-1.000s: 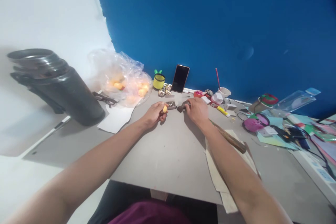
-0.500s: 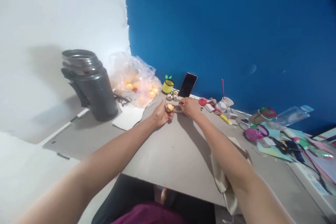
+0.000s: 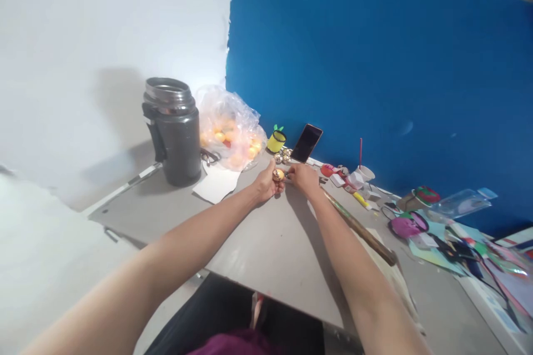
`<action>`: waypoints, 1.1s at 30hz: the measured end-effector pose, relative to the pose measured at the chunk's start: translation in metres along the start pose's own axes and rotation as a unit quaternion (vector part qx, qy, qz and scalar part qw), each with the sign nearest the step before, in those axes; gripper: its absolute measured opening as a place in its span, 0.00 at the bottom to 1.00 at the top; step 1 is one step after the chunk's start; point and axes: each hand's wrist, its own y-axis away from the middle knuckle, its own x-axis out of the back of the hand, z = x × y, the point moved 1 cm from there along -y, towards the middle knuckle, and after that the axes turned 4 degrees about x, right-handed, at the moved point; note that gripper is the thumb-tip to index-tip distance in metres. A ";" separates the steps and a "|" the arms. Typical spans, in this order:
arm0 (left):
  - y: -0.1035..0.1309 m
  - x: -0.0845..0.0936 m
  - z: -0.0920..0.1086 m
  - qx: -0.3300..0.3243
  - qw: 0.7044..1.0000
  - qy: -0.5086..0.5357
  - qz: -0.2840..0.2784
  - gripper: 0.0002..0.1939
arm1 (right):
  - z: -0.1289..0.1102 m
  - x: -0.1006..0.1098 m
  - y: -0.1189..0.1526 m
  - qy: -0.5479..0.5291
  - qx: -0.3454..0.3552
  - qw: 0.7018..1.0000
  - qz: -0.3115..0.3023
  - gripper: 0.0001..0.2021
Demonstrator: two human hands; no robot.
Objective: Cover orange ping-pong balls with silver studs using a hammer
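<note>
Over the far part of the desk, my left hand (image 3: 265,184) is closed around a small round yellow-orange ball with dark markings (image 3: 278,175). The fingers of my right hand (image 3: 303,178) are pinched together at the ball's right side. Something small and dark shows at those fingertips, too small to name. Just beyond both hands sits a cluster of several shiny gold-and-dark balls (image 3: 283,156). Behind them stands a yellow cup with green leaf-like tips (image 3: 276,142). A phone (image 3: 307,143) leans against the blue wall.
To the left stand a large dark open flask (image 3: 180,141) and a clear plastic bag of orange items (image 3: 229,133), with white paper (image 3: 217,184) before them. A long greenish-brown stick (image 3: 362,228) lies by my right forearm. Clutter, including a purple pouch (image 3: 406,226), covers the right side.
The view has shifted, so the desk items sit further right in it. My right fingertips have come closer to the ball in my left hand. The stick now shows beside my right forearm.
</note>
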 end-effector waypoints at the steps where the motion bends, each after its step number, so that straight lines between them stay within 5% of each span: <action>1: -0.001 0.000 -0.001 -0.003 1.000 -0.003 0.001 0.29 | -0.001 -0.002 0.002 -0.002 0.000 1.000 0.007 0.09; 7: -0.001 0.000 -0.002 -0.005 1.000 -0.006 -0.026 0.30 | -0.003 -0.018 0.011 -0.039 0.011 0.996 0.078 0.09; 22: 0.007 -0.006 0.004 0.006 1.000 -0.013 0.006 0.28 | 0.019 -0.031 0.006 -0.165 0.068 0.953 0.243 0.14; 33: 0.006 -0.004 0.005 0.011 1.000 -0.011 0.009 0.28 | 0.020 -0.028 0.007 -0.366 0.013 0.902 0.227 0.14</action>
